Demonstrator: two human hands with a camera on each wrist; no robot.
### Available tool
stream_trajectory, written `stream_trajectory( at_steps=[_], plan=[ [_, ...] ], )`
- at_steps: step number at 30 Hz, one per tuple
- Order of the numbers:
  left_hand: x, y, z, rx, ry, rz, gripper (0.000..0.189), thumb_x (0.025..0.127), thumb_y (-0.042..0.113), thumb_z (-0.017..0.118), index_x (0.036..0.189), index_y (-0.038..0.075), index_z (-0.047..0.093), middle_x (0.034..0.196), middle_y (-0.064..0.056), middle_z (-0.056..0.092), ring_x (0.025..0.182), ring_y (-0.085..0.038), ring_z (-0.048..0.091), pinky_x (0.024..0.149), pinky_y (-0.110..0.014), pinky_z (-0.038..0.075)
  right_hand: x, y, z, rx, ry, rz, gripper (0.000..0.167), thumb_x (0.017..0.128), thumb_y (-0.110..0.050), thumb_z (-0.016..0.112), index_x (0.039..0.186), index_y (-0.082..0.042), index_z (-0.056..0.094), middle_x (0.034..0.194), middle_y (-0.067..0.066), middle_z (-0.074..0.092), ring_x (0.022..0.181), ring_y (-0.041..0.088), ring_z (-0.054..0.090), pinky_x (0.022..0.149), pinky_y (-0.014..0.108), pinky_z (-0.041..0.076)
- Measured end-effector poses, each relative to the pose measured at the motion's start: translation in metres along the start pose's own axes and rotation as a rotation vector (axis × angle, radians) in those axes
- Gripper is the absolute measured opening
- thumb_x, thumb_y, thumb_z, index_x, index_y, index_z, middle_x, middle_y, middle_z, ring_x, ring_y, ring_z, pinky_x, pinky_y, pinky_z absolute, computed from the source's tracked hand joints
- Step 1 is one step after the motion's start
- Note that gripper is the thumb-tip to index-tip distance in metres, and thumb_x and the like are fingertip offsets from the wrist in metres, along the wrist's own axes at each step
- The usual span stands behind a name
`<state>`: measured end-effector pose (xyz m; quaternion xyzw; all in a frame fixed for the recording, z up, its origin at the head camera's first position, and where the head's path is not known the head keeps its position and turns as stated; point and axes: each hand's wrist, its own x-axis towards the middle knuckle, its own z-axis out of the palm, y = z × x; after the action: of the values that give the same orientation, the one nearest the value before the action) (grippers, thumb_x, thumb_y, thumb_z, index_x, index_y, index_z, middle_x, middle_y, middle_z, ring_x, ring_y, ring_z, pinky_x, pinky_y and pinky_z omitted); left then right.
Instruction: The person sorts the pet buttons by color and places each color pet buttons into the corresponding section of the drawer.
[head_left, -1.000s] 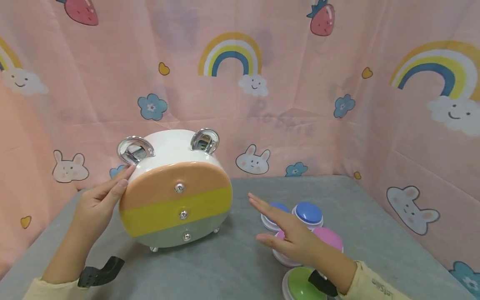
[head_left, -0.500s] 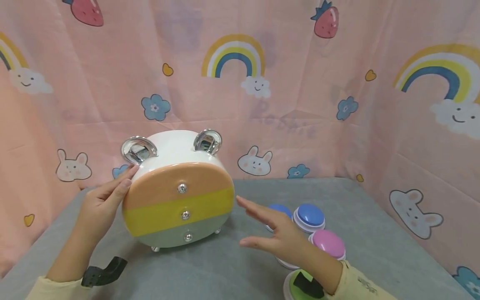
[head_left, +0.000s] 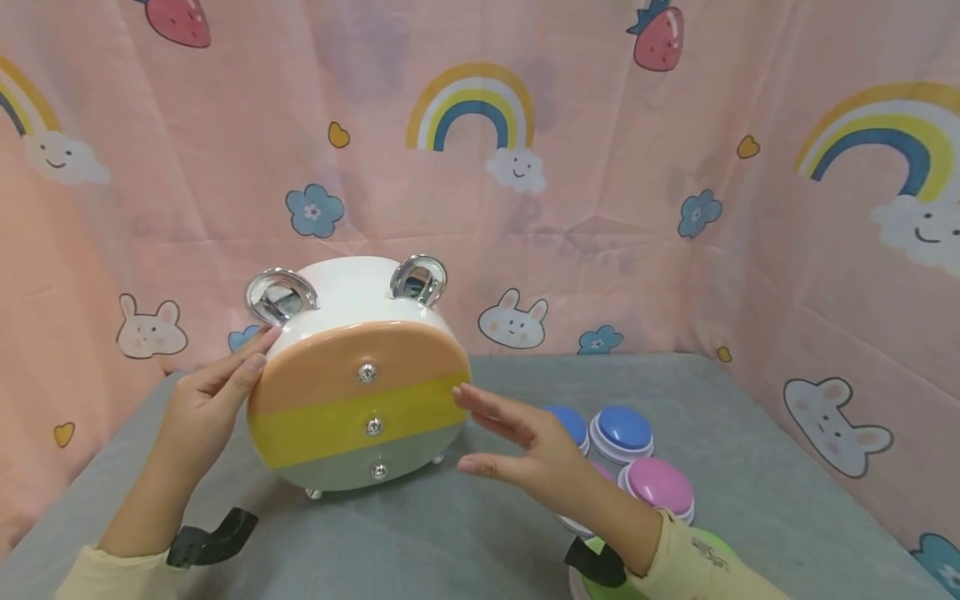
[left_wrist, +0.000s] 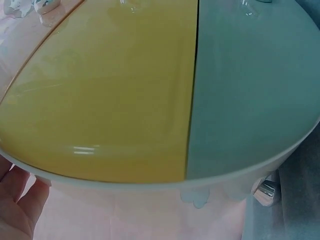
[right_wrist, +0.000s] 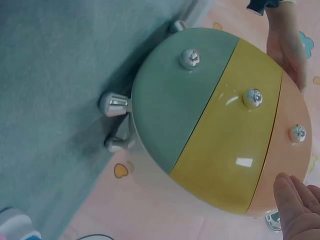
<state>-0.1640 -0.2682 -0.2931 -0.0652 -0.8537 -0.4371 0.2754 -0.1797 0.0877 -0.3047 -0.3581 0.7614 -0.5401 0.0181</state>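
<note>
A small rounded drawer box [head_left: 360,417] with orange, yellow and grey-green drawer fronts stands on the grey cloth. It has a silver knob on each front, two silver ears and small silver feet. My left hand [head_left: 206,408] rests against its left side with fairly straight fingers, thumb near the front edge. The box [left_wrist: 125,90] fills most of the left wrist view. My right hand [head_left: 525,442] is at the box's right edge, fingers extended and thumb spread apart. Its fingertips overlap the yellow front in the head view; contact cannot be told. All three drawers look closed.
Right of the box are several domed push buttons on white bases: blue [head_left: 625,427], pink [head_left: 660,485] and green [head_left: 611,583]. My right forearm partly covers them. A pink printed curtain [head_left: 600,150] hangs behind the grey-covered table [head_left: 420,550].
My right hand has moved left from above the buttons to the box's right edge. The left hand has stayed on the box. The view has shifted slightly.
</note>
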Motion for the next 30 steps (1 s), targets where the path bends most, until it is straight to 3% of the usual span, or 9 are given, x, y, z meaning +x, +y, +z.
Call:
stream_trajectory(
  at_steps=[11, 20, 25, 30],
  plan=[
    [0.001, 0.001, -0.002, 0.004, 0.004, -0.001, 0.038, 0.104, 0.03, 0.052, 0.141, 0.025, 0.058, 0.132, 0.038, 0.051, 0.121, 0.026, 0.042, 0.09, 0.005, 0.038, 0.011, -0.003, 0.009, 0.225, 0.005, 0.183, 0.06, 0.089, -0.026, 0.075, 0.143, -0.01, 0.054, 0.146, 0.011, 0.056, 0.137, 0.03, 0.052, 0.101, 0.029, 0.053],
    [0.001, 0.001, 0.001, -0.006, 0.013, 0.028, 0.037, 0.104, 0.028, 0.052, 0.14, 0.023, 0.059, 0.133, 0.037, 0.052, 0.122, 0.025, 0.042, 0.091, 0.005, 0.038, 0.016, -0.008, 0.02, 0.3, 0.014, 0.194, 0.052, 0.089, -0.02, 0.075, 0.134, -0.001, 0.06, 0.136, 0.02, 0.062, 0.127, 0.039, 0.058, 0.094, 0.029, 0.057],
    [0.001, 0.003, 0.001, -0.011, 0.02, 0.04, 0.037, 0.104, 0.027, 0.052, 0.14, 0.021, 0.059, 0.134, 0.035, 0.052, 0.123, 0.024, 0.043, 0.092, 0.004, 0.038, 0.022, -0.012, 0.024, 0.278, 0.014, 0.281, 0.046, 0.091, -0.027, 0.073, 0.131, -0.007, 0.064, 0.13, 0.012, 0.068, 0.121, 0.027, 0.066, 0.1, 0.034, 0.056],
    [0.0, 0.002, 0.0, -0.005, 0.022, 0.045, 0.037, 0.104, 0.027, 0.052, 0.14, 0.021, 0.059, 0.133, 0.036, 0.052, 0.123, 0.024, 0.042, 0.092, 0.004, 0.038, 0.031, -0.013, 0.027, 0.305, -0.006, 0.312, 0.042, 0.092, -0.032, 0.071, 0.127, -0.009, 0.068, 0.125, 0.009, 0.071, 0.117, 0.02, 0.068, 0.104, 0.035, 0.053]
  ],
)
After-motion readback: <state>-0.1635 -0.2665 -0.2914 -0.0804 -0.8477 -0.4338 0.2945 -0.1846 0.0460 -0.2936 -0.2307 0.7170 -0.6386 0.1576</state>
